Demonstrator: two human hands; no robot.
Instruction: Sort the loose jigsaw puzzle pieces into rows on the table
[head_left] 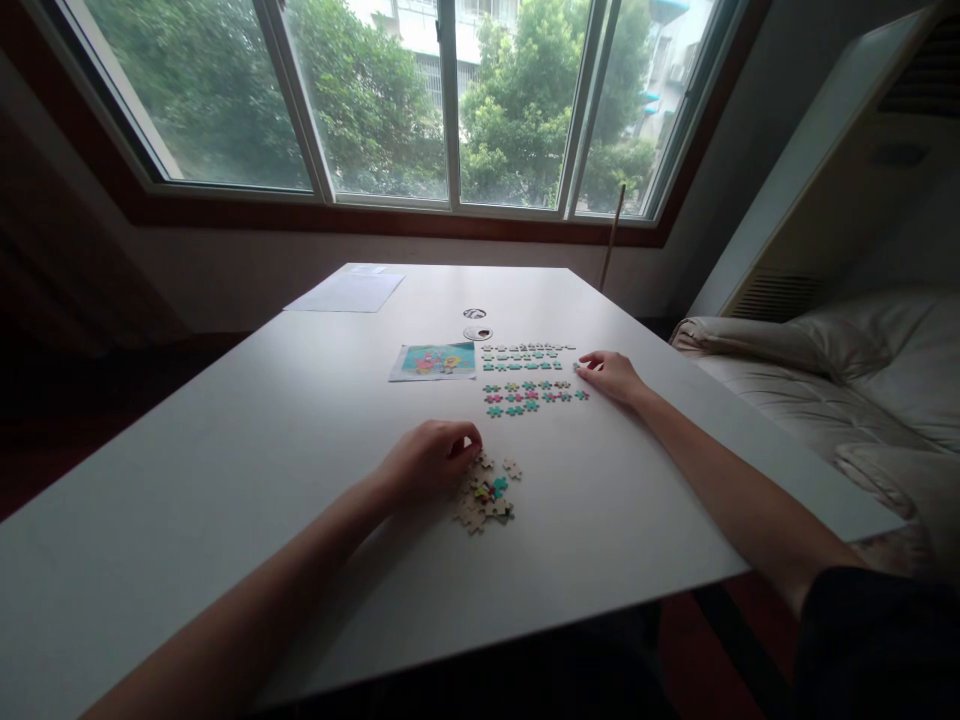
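My left hand [429, 462] rests on the white table [225, 470] with its fingers curled down onto a small heap of loose puzzle pieces [486, 493], most lying face down. What the fingertips pinch is too small to see. My right hand [612, 375] reaches farther out, fingers bent, its tips pressing a piece at the right end of rows of sorted puzzle pieces [531, 378]. A colourful reference picture [433, 361] lies left of those rows.
A sheet of paper [347, 291] lies at the far left of the table. Two small round objects [476, 324] sit behind the picture. A thin stick [611, 240] leans by the window. A cream sofa [840, 370] stands to the right.
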